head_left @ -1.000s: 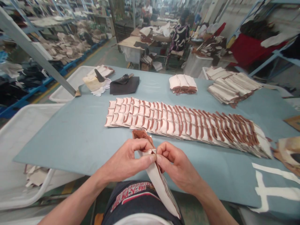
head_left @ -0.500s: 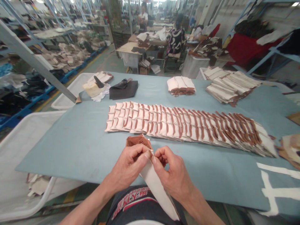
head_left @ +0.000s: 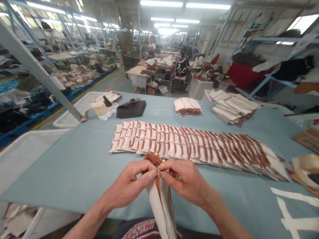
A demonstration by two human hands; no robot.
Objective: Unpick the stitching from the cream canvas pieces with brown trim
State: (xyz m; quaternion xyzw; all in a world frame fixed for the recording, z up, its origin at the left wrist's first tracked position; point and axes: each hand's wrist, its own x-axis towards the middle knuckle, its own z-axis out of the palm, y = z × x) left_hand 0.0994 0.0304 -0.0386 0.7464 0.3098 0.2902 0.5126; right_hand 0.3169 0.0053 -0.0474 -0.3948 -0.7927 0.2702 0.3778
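Both hands are on it here: the left hand point(head_left: 132, 186) has thumb and forefinger pinched on the cloth piece point(head_left: 159, 210), and right beside it the right hand point(head_left: 189, 182) is clamped on the same edge, fingertips nearly meeting. That piece is up in the hands on the near side of the long row point(head_left: 174, 141), toward the row's left half, pale outside, a brown strip down its opening, brown top poking out beyond the fingers. Whether that top touches the row, I can't tell. Its lower end hangs down in front of a dark garment point(head_left: 143, 229) with red lettering.

Out to the row itself: pale pieces with brown edges, overlapping one after another across the blue desk point(head_left: 74, 172). Near the row's right end, on the near side, there's white tape point(head_left: 300, 224) on the desk. Beyond the row, over its left end, lies a black cloth point(head_left: 133, 110); behind its middle sits a small stack point(head_left: 188, 105); behind its right part, a bigger pale heap point(head_left: 234, 107). Left of the row, past the desk edge, a white bin point(head_left: 27, 146). And far behind the row, a person in a patterned top point(head_left: 181, 66) sits with their back this way!
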